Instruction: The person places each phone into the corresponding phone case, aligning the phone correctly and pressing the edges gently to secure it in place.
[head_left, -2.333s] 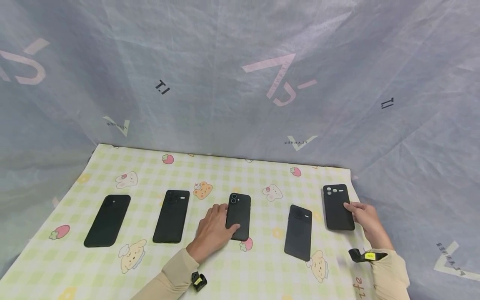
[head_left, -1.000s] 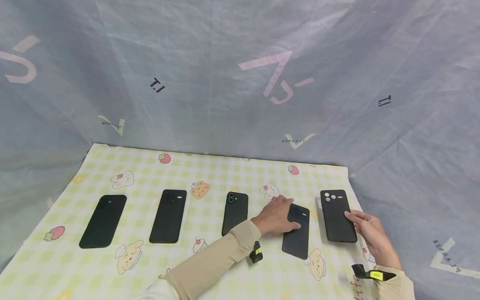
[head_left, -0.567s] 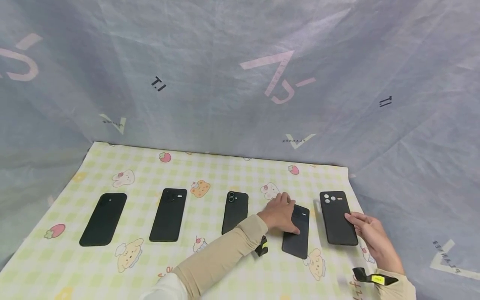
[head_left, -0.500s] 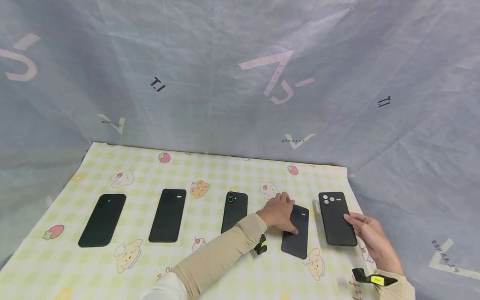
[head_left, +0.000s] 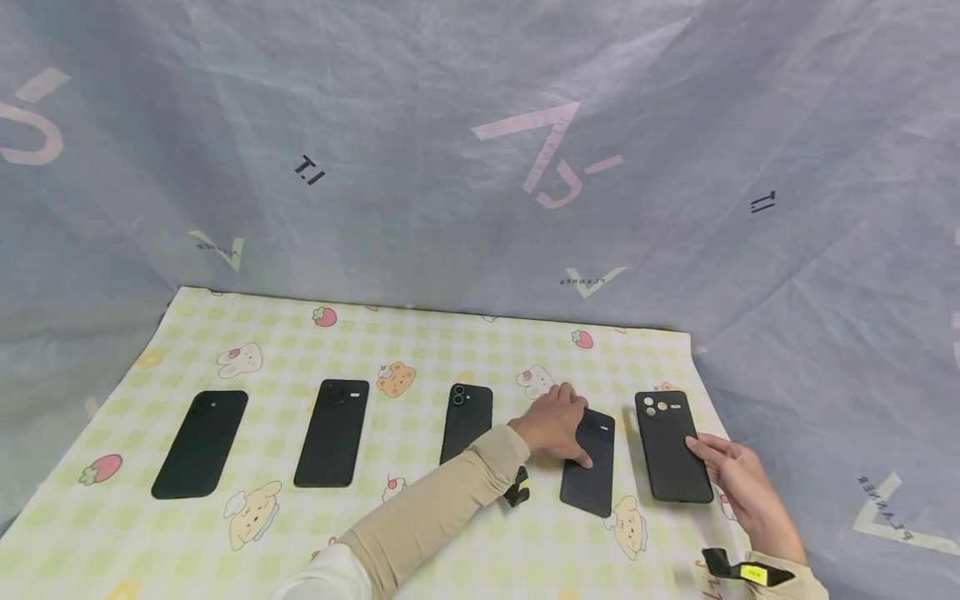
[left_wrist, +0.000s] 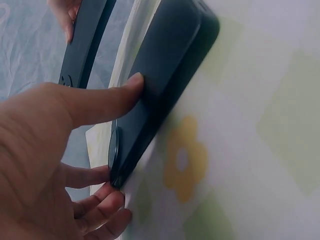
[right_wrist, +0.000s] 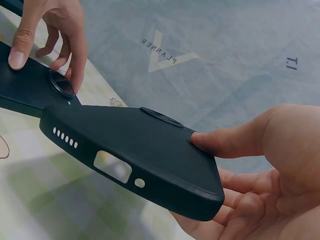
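My right hand [head_left: 742,483] holds a black phone case [head_left: 675,454] by its right edge, thumb on the back, fingers beneath. Light shows through its camera holes, and in the right wrist view its end wall [right_wrist: 130,170] has speaker slots and a port cutout. The case is raised off the cloth. To its left is a dark phone [head_left: 588,483] with a round camera bump [right_wrist: 61,82]. My left hand [head_left: 551,423] grips this phone, thumb on its back and fingers at the left and camera-end edge.
Three more dark phones or cased phones lie in a row: one at far left [head_left: 200,446], one left of centre [head_left: 332,433], and one in the middle [head_left: 467,421], partly hidden by my left sleeve. A checked cloth [head_left: 420,342] covers the table; a grey fabric sheet [head_left: 420,167] hangs behind.
My left hand has left the middle phone and moved right to the phone with the round bump. The case in my right hand has come slightly toward me.
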